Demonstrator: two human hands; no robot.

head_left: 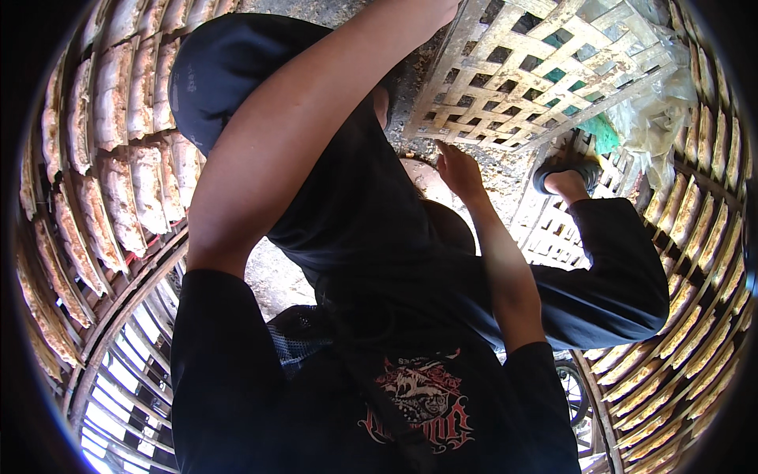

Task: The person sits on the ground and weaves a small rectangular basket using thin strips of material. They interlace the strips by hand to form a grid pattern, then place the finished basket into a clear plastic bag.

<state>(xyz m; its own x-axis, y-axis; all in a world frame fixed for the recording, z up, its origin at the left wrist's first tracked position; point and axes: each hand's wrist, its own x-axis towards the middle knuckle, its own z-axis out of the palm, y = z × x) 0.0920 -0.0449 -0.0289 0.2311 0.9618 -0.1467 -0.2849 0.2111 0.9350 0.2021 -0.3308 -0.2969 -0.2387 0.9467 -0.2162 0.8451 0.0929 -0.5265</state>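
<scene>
A woven bamboo panel [545,75] with a pale rim stands tilted at the upper right, with square gaps in its lattice. My left arm reaches across to the panel's upper left side. Only the edge of my left hand [438,9] shows at the top of the view, beside the rim; its fingers are out of sight. Just below the panel's lower left corner is my right hand [462,174], one finger stretched toward the rim and nothing visible held in it. Beneath that hand sits a pale, rounded thing [422,175], partly covered by my clothing.
Rows of pale strips with rough brown edges [118,197] line the left, and similar strips [671,355] the right. Clear plastic [659,110] and green plastic [602,134] lie by the panel. My sandalled foot [567,180] rests near slatted wood. A wheel [572,391] shows low right.
</scene>
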